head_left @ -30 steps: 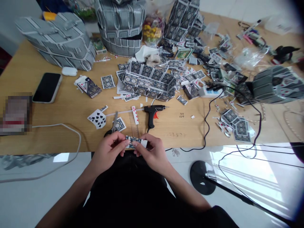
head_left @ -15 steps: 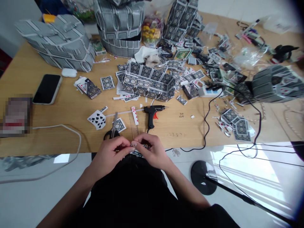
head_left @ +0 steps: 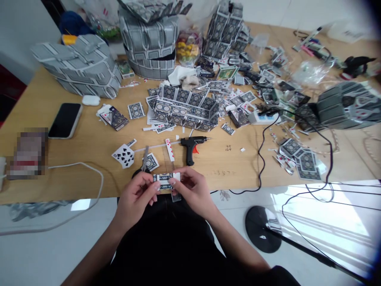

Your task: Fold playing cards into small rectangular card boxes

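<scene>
One small card piece (head_left: 164, 181) is held over the near edge of the surface (head_left: 244, 169), the fingers of left hand (head_left: 134, 201) and right hand (head_left: 195, 191) pinching opposite ends. Shaping seems underway; the next move calls for steady thumbs.

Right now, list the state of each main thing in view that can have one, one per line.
Left hand: pinching the card piece
Right hand: pinching the card piece
Card piece: held between both hands
Glue gun: lying on its side
Scissors: lying flat, handles partly hidden
Phone: flat, screen dark
Ten of spades: face up
Card tray: open-topped
</scene>
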### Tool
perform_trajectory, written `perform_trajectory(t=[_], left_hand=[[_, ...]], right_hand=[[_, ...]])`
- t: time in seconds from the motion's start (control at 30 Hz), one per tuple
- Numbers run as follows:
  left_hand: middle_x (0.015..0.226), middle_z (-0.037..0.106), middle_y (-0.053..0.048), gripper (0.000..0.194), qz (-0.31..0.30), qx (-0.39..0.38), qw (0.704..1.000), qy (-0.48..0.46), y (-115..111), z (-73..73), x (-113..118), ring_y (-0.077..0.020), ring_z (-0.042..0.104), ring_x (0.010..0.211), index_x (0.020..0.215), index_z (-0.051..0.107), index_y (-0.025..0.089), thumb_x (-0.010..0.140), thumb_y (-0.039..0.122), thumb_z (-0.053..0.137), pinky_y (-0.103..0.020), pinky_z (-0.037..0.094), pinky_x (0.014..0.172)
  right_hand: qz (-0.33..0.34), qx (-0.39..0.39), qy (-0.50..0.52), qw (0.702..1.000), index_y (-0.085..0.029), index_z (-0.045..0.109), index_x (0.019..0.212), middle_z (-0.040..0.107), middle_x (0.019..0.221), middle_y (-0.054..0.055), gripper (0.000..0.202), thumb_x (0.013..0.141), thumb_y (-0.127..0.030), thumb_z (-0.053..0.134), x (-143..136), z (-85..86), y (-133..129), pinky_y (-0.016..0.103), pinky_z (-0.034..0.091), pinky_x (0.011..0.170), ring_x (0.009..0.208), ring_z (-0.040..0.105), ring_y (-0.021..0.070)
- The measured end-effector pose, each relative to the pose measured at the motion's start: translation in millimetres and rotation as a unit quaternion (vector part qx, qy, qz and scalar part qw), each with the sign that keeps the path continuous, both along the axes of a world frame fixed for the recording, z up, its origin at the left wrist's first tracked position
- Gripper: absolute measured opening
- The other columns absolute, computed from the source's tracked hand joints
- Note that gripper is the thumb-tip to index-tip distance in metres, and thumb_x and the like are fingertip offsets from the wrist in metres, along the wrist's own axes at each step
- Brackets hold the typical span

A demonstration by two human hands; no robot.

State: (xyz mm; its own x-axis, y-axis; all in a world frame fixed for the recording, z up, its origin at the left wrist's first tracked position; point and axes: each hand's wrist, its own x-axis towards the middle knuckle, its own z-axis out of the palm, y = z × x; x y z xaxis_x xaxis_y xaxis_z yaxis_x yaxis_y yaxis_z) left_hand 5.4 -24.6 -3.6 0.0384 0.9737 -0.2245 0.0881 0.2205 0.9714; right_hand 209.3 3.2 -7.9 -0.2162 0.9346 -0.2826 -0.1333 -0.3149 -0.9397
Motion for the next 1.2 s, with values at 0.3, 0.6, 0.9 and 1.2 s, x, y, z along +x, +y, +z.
perform_trajectory(t=[0.3, 0.6, 0.9, 1.2], left_hand=[[0.060, 0.066, 0.001, 0.042, -0.143, -0.065, 0.987, -0.015, 0.9, -2.3, -2.6, -0.0127, 0.061, 0.051, 0.090, 0.062, 0.019, 0.106, 0.058, 0.064, -0.021, 0.049, 0.051], [0.046, 0.048, 0.006, 0.053, -0.052, -0.020, 0.998, 0.035, -5.7, -16.0, -6.7, -0.0097, 0.043, 0.039, 0.078, 0.066, 0.019, 0.104, 0.065, 0.063, -0.022, 0.031, 0.041], [0.046, 0.054, 0.005, 0.046, -0.133, -0.013, 0.991, 0.024, 3.3, 0.2, -3.8, -0.0102, 0.050, 0.039, 0.071, 0.057, 0.021, 0.100, 0.054, 0.072, -0.021, 0.034, 0.043], [0.050, 0.056, 0.006, 0.042, -0.183, 0.041, 0.980, 0.067, 1.1, 6.9, -3.5, -0.0101, 0.052, 0.044, 0.073, 0.055, 0.022, 0.110, 0.042, 0.059, -0.022, 0.038, 0.049]], right_hand=[[0.008, 0.001, -0.005, 1.000, -0.020, 0.079, 0.089, 0.076, 0.074, 0.000, 0.036, 0.079, -0.048, 0.099, -1.6, 0.0, -4.7, 0.027, 0.059, 0.060, 0.063, 0.069, 0.0142], [0.083, -0.084, 0.154, 0.981, -0.018, 0.080, 0.083, 0.077, 0.072, 0.002, 0.044, 0.092, -0.061, 0.085, 2.9, 9.0, -0.3, 0.024, 0.061, 0.057, 0.060, 0.073, 0.0131], [0.082, -0.146, 0.175, 0.970, -0.018, 0.084, 0.088, 0.080, 0.077, 0.002, 0.038, 0.078, -0.051, 0.100, 5.4, 3.8, -2.2, 0.024, 0.065, 0.059, 0.066, 0.074, 0.0134], [0.106, -0.138, 0.161, 0.971, -0.021, 0.087, 0.091, 0.082, 0.080, -0.001, 0.033, 0.071, -0.041, 0.105, 8.0, 0.6, 1.0, 0.023, 0.063, 0.057, 0.061, 0.070, 0.0104]])
